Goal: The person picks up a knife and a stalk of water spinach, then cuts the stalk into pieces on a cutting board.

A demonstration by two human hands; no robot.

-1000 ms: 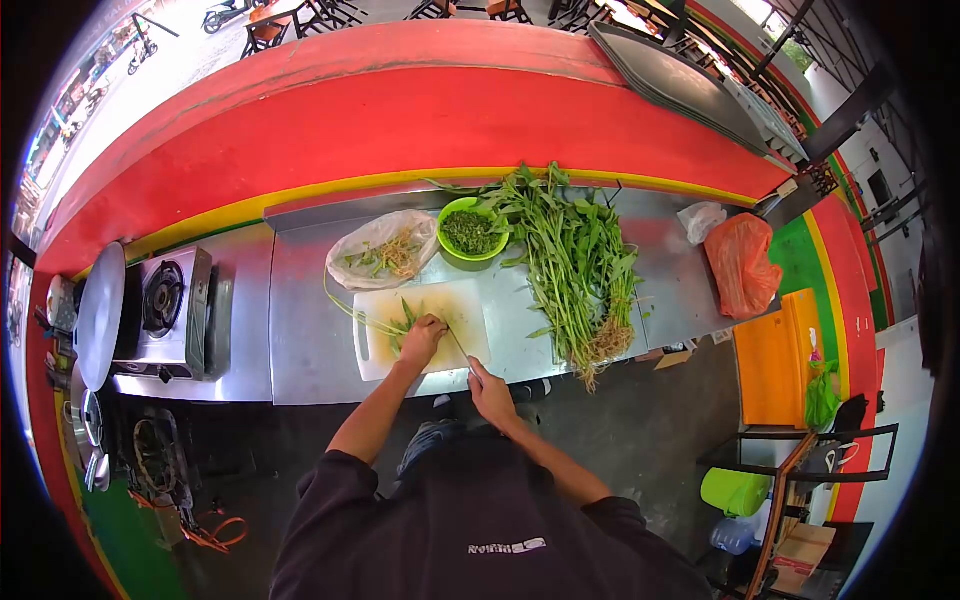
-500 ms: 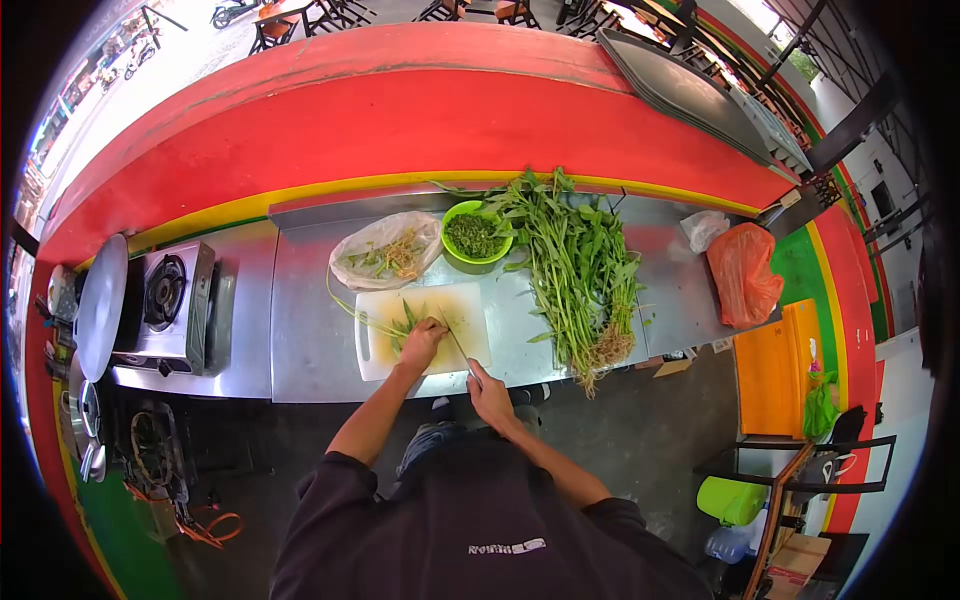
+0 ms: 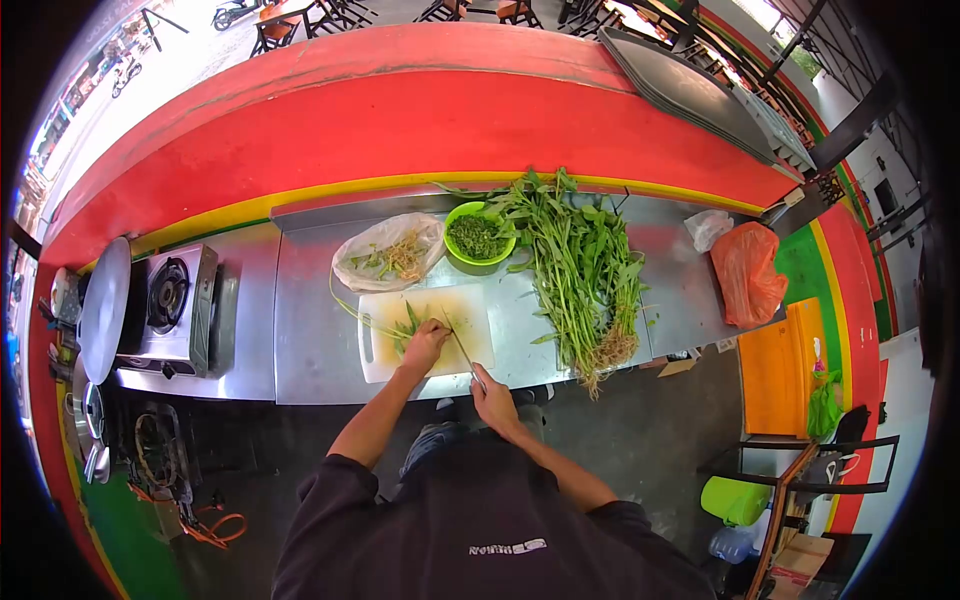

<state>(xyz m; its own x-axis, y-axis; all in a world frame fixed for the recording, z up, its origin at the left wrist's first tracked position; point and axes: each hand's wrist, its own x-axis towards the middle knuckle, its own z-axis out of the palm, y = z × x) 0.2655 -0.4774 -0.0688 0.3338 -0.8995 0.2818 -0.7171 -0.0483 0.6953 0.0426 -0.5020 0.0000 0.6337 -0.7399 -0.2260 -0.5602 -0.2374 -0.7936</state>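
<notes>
My left hand (image 3: 427,345) is closed on a sprig of leafy greens (image 3: 408,325), pressing it to a white cutting board (image 3: 474,306). Leaves stick out on the left of the fingers, and a long pale stem trails off the board's left edge. Gripped by its handle in my right hand (image 3: 494,402) is a knife (image 3: 461,347), its blade slanting up and left, close beside my left fingertips. Behind the board stands a green bowl (image 3: 481,263) of chopped greens. A large bunch of leafy greens with roots (image 3: 575,270) lies to the right.
A clear plastic bag (image 3: 352,268) with roots and trimmings sits behind the board. On the left are a gas stove (image 3: 195,310) and a large round metal lid (image 3: 104,310). An orange plastic bag (image 3: 748,275) rests at the counter's right end. A red wall (image 3: 400,125) runs behind.
The view has shifted very slightly, so everything sits a little further right. Both hands keep nearly the same place on the board and knife.
</notes>
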